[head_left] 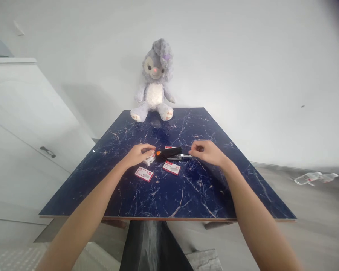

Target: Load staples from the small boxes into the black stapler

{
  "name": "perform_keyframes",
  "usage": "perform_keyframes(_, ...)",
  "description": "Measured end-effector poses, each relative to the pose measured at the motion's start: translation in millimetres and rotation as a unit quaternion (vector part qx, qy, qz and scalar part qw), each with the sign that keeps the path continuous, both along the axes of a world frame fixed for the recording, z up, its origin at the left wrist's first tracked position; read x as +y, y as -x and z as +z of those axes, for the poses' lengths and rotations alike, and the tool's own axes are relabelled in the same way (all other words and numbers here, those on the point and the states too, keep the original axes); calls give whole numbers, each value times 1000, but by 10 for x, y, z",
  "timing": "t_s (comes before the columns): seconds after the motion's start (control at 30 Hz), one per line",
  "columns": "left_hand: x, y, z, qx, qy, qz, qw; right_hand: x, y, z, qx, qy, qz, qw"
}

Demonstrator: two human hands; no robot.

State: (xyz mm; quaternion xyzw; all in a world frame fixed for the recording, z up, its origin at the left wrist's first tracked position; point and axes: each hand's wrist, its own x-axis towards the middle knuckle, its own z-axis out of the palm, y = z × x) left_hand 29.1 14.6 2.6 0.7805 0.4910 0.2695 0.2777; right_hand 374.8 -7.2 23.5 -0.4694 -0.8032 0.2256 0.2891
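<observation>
Hands, two, bare. Left hand [141,153]: fingers bent, thumb and fingertips at the standing carton and just beside the stapler's orange end; whether it grasps either cannot be told. Right hand [206,151]: fingers curled, thumb and forefinger at the far right end of the stapler's silver strip; whether they pinch it cannot be told.

Stapler, one: black body with orange end and silver metal strip [171,152], lying between the two hands, mid-table.

Cartons, four, small, white-and-red cardboard: one standing carton [149,160] under the left fingertips; two lying flat on the near side of the stapler, a left flat carton [144,174] and a right flat carton [172,168]; one rear carton [168,147], mostly hidden behind the stapler.

Table, one: dark blue, white-veined marble-patterned top [186,195].

Plush toy, one: lavender-grey, long-eared, white-bellied [154,82], seated at the table's far edge against the wall.
</observation>
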Motion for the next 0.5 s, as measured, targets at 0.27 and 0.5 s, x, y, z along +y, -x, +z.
perform_keyframes(0.27, -27, 38, 4, 86, -80, 7, 993, -234, 582, -132, -114, -47, 72, 990)
perform_keyframes(0.5, -37, -16, -52, 70, -55, -14, 996, -257, 606, -117, -76, -66, 72, 992)
